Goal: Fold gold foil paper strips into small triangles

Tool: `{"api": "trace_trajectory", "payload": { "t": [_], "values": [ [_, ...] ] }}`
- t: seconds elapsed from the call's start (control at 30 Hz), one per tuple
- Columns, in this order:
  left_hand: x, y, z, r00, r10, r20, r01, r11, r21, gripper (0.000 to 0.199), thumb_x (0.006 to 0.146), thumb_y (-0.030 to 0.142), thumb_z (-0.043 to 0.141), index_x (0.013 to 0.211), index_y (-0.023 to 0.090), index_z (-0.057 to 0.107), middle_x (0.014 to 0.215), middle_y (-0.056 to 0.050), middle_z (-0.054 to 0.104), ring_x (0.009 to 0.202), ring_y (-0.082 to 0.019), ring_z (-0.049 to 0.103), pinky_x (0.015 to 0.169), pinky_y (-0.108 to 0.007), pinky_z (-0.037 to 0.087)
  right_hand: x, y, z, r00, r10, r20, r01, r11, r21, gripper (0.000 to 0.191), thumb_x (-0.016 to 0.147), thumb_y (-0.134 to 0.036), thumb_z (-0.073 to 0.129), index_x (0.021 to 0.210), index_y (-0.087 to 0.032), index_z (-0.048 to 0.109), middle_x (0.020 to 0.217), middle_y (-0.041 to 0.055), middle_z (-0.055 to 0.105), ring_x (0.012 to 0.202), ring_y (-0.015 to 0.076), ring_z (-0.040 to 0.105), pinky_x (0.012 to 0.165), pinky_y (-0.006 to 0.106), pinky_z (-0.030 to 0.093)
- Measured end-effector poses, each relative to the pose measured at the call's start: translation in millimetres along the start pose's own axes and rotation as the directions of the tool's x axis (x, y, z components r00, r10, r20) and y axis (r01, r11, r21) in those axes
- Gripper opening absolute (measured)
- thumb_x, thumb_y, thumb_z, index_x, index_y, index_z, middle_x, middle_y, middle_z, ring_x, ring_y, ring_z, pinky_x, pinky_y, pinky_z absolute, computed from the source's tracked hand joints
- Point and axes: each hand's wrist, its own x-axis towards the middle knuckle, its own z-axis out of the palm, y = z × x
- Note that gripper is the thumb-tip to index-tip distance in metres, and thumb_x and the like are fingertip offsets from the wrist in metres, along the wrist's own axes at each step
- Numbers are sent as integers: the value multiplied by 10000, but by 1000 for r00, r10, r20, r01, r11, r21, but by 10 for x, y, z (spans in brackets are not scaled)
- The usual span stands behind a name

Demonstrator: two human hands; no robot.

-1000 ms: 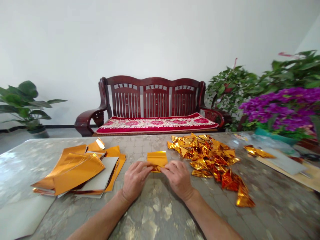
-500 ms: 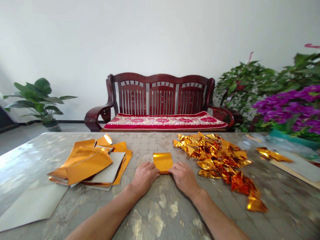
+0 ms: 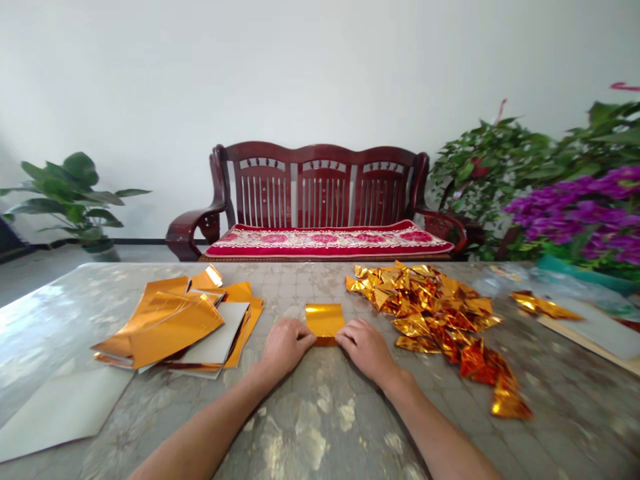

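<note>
A small gold foil sheet (image 3: 325,320) lies at the middle of the table, its near edge bent into a narrow fold. My left hand (image 3: 287,344) pinches the near left corner of this sheet, and my right hand (image 3: 365,345) pinches the near right corner. Left of my hands is a loose stack of gold sheets (image 3: 175,330), some with the pale side up. To the right lies a heap of folded gold foil pieces (image 3: 425,300), which trails toward the near right.
A pale sheet (image 3: 65,407) lies at the table's left. At the right are more folded foil (image 3: 545,307), a pale board (image 3: 600,330) and clear plastic (image 3: 575,290). Beyond the table (image 3: 300,413) stand a wooden bench (image 3: 325,187), a potted plant (image 3: 75,197) and purple flowers (image 3: 580,213).
The fingers of both hands have shifted slightly and curled more at the near corners of the gold sheet. The whole view has moved slightly.
</note>
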Motion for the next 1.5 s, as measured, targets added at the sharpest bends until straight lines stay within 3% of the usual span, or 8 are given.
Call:
{"api": "trace_trajectory", "payload": {
  "t": [0.33,0.5,0.97,1.5],
  "values": [
    [40,21,0,996,-88,1,88,994,72,217,814,291,619,634,186,679,736,-12,677,772,-173,584,710,-267,362,60,-16,24,991,134,26,-134,991,9,196,915,-298,580,784,-236,712,833,5,699,834,164,617,697,255,365],
    [46,8,19,996,-80,-34,84,985,150,234,831,348,616,675,181,666,816,-45,682,854,-215,595,746,-298,372,74,-36,36,991,133,15,-133,991,-26,179,908,-290,585,785,-235,703,834,3,709,831,175,621,699,269,360],
    [31,63,3,999,-38,13,32,947,321,316,911,416,529,826,176,718,983,-91,668,980,-267,561,821,-364,389,95,-55,30,993,104,57,-97,989,-110,139,923,-287,550,856,-219,650,876,19,714,861,190,622,710,278,344],
    [18,83,80,1000,4,-27,7,926,377,272,927,384,525,881,181,700,986,-85,627,987,-264,530,857,-391,397,97,-82,37,989,144,25,-139,981,-138,105,906,-297,563,875,-229,638,893,13,720,862,193,638,710,287,347]
  ]
}}
